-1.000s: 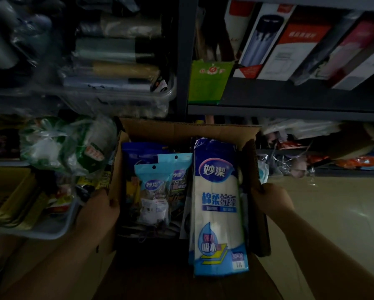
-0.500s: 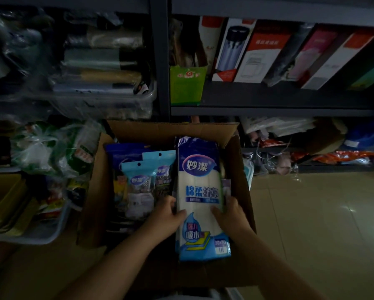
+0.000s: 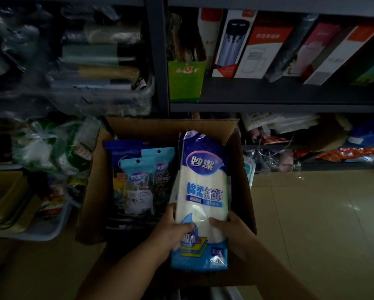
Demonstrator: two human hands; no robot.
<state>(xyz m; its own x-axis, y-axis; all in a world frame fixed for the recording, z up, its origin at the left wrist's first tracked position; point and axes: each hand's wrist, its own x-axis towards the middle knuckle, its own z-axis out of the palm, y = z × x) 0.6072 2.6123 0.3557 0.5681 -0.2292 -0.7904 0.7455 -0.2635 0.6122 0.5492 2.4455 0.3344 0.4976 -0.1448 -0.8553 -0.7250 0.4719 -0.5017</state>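
Storeroom floor, cardboard box [image 3: 95, 191]: my L hand [image 3: 171, 232] & R hand [image 3: 231, 228], now off the box walls, grip cloth pack [image 3: 203, 187] at right edge; lift-out likely next.

bare forearms, left hand [image 3: 170, 233] – right hand [image 3: 233, 231]

Dim store aisle. Left grip [image 3: 171, 231] and right grip [image 3: 231, 230] hold the blue-white cloth pack [image 3: 203, 198] by its lower part, one on each side edge, thumbs on the front. The pack leans lengthwise in the right half of the open cardboard box [image 3: 166, 126] on the floor [image 3: 311, 213]. Smaller blue packets [image 3: 138, 180] fill the box's left half, just beside it. Green carton [image 3: 186, 83] and boxed cups [image 3: 231, 42] sit on the shelf [image 3: 268, 108] behind. A tray [image 3: 41, 232] of goods is left of the box.
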